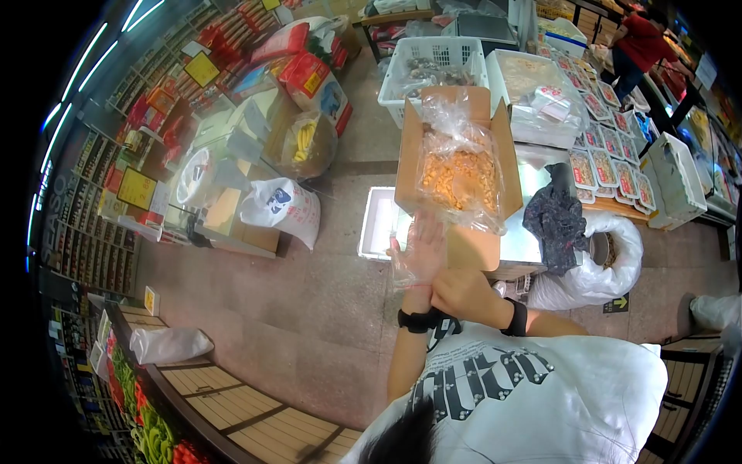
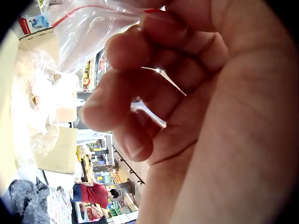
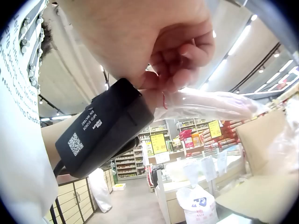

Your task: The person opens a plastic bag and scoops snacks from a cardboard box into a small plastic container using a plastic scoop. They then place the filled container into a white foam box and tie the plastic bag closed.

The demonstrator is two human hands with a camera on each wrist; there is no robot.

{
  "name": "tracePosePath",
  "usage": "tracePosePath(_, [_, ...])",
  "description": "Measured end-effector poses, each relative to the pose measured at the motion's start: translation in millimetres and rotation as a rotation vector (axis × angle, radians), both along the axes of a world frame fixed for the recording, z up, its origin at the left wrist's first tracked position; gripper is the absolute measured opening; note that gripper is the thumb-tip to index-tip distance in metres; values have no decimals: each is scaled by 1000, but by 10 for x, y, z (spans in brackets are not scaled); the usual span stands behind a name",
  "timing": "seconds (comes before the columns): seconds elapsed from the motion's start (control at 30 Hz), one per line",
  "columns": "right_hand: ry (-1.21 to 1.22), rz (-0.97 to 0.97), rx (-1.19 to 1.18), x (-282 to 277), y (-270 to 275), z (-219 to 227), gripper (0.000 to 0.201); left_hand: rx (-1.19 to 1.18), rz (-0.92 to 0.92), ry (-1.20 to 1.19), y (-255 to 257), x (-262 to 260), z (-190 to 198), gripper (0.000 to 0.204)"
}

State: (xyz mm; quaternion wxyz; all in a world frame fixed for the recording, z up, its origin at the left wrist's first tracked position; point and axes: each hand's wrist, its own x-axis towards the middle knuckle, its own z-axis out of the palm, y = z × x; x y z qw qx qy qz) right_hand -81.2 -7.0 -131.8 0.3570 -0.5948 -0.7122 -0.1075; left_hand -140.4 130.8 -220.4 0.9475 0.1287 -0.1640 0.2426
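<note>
Head view places the clear plastic cover (image 1: 402, 271) over the left hand (image 1: 422, 243), just short of the open cardboard box (image 1: 471, 246) that holds a bag of orange pieces (image 1: 464, 174). The left fingers lie extended inside the film, the thumb apart from them. The right hand (image 1: 468, 298) has its fingers curled at the left wrist, pinching the cover's edge by a thin red line (image 2: 70, 15).

The film should be very light, limp and rather slippery, easy to stretch or tear under a sharp nail. It looks best taken at the cuff, by that edge, with finger pads; farther along, it would probably just crumple.

The cover's closed end points away from the person, toward the box, and its cuff faces back to the black wristband (image 1: 416, 321). Its long axis follows the left hand and forearm; in the right wrist view it runs nearly level, wrinkled and loose.
</note>
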Motion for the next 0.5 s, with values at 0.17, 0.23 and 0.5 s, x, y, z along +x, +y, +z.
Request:
tracePosePath(0.17, [139, 179, -214, 137, -78, 106, 28, -102, 70, 422, -103, -45, 229, 66])
tracePosePath(0.23, [138, 262, -238, 279, -62, 275, 50, -6, 149, 646, -226, -132, 425, 63])
tracePosePath(0.5, [-275, 426, -419, 314, 207, 358, 101, 195, -29, 791, -462, -361, 440, 47])
